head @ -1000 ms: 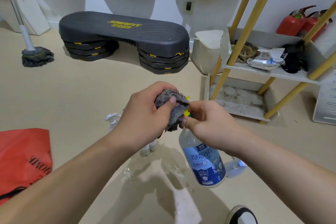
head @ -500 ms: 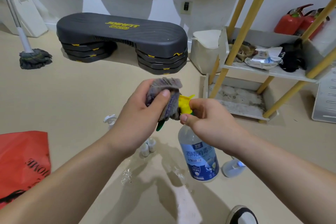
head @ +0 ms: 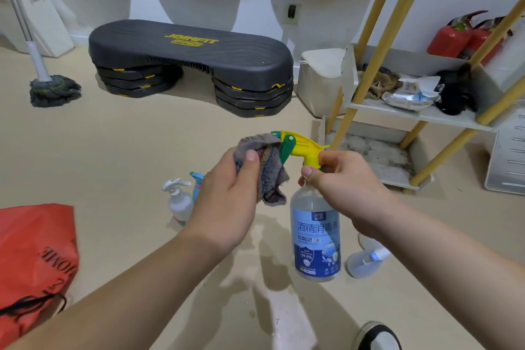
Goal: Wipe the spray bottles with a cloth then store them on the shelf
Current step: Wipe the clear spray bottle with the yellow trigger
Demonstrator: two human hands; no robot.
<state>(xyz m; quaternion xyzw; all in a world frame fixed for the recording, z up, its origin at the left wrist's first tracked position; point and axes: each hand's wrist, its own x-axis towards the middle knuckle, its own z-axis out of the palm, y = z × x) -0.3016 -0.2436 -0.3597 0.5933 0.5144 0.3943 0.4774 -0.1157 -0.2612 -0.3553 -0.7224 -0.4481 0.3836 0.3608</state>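
Note:
My right hand (head: 338,176) grips the neck of a clear spray bottle (head: 315,239) with a blue label and a yellow-green trigger head, holding it upright above the floor. My left hand (head: 230,193) holds a grey cloth (head: 264,165) bunched against the green nozzle end of the trigger. A small white spray bottle (head: 177,200) and a blue one (head: 196,183) stand on the floor behind my left hand. Another pale bottle (head: 362,263) lies on its side to the right. The wooden-legged shelf (head: 420,115) stands at the right.
A black step platform (head: 193,62) sits by the wall. A mop (head: 52,88) leans at far left, a red bag (head: 34,258) lies at lower left. The shelf holds rags, a wipes pack and dark cloth; red extinguishers (head: 460,34) behind. Wet patches mark the floor.
The cloth has slid off the trigger head toward its nozzle, uncovering the yellow-green trigger. Both hands and the bottle rose slightly; the two small floor bottles came into view.

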